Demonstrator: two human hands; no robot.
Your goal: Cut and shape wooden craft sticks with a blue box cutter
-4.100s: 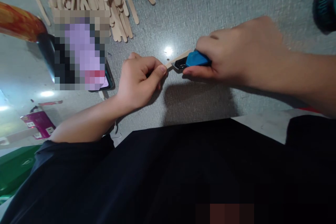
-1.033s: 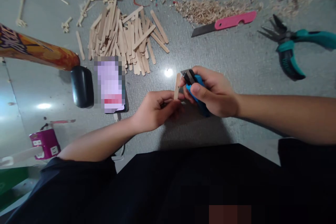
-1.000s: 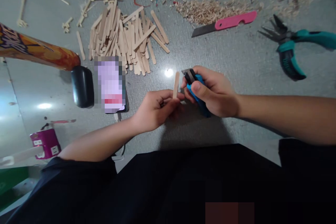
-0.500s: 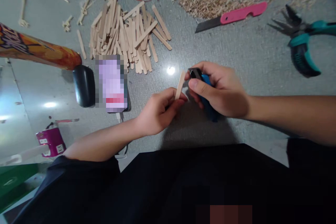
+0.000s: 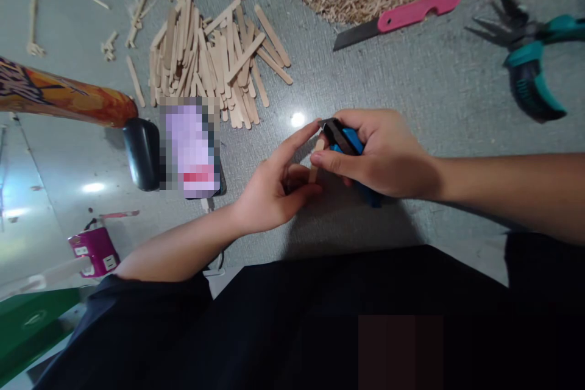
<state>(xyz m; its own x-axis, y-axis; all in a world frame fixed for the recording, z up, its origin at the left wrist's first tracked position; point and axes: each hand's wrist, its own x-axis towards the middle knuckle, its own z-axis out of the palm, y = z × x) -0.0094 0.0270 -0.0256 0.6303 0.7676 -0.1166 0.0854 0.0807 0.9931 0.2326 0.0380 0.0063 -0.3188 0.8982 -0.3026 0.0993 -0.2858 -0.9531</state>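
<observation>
My left hand (image 5: 274,195) pinches a flat wooden craft stick (image 5: 313,174) low down between thumb and fingers, the stick standing nearly upright. Its index finger reaches out to the tip of the dark-headed, blue-handled pliers (image 5: 340,134). My right hand (image 5: 388,152) is wrapped round those pliers, their head pointing left, and its thumb lies at the upper part of the stick. Fingers hide much of the handles, so I cannot tell whether the jaws touch the wood. Up and to the left lies a heap of craft sticks (image 5: 237,64).
Beyond my hands lie a pink-handled knife (image 5: 420,9) and a pile of wood chips (image 5: 356,0). Teal-handled pliers (image 5: 532,73) rest at right. On the left are a phone (image 5: 194,146), a black mouse-shaped object (image 5: 142,154), an orange tube (image 5: 68,94) and a purple power adapter (image 5: 94,253).
My left index finger has stretched out to the pliers' tip. The stick and the pliers have come together, and my right thumb now overlaps the stick. The view has shifted slightly.
</observation>
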